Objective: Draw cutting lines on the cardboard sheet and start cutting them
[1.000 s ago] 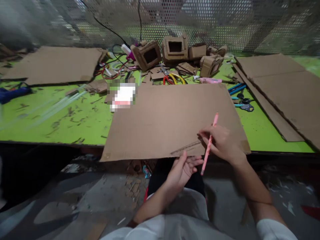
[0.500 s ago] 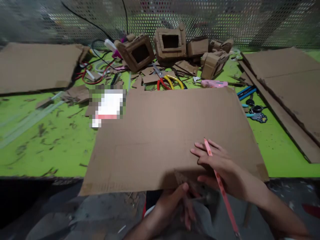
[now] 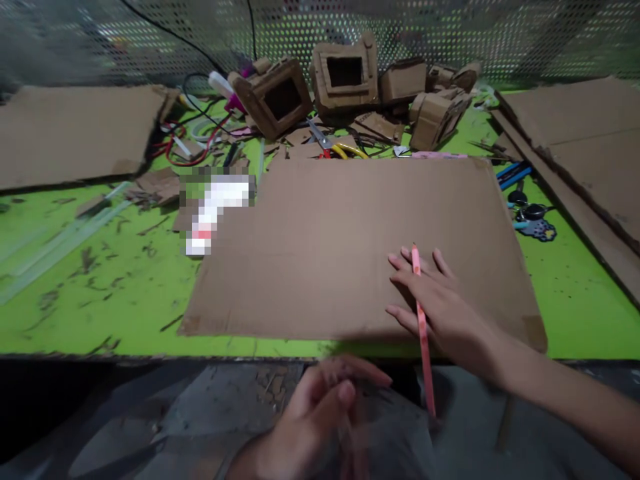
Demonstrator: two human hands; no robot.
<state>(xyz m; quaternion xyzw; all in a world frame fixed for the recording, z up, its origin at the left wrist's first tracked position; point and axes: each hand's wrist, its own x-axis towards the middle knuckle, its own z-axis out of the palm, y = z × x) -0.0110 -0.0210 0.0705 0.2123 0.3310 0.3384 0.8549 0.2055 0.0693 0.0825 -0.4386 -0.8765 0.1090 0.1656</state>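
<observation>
Head view shows a large cardboard sheet point(image 3: 320, 233) lying flat on the green table point(image 3: 125, 313), its near edge just inside the table's front edge. The right hand point(image 3: 430, 300) is palm down over the sheet's near right portion, fingers spread, with a pink pencil point(image 3: 423, 340) lodged among them. The pencil's tip points away from the person; its other end extends past the table's front edge. The left hand point(image 3: 325, 407) is in front of the table, off the sheet, fingers bent and thumb near the forefinger. Blur prevents telling whether it grips anything. Beyond the sheet's far edge lie scissors point(image 3: 325, 141), partly hidden by it, and two cardboard boxes with rectangular openings. A blue tool point(image 3: 514, 175) lies beside the sheet's far right corner. Further cardboard point(image 3: 75, 133) occupies the table's left.
</observation>
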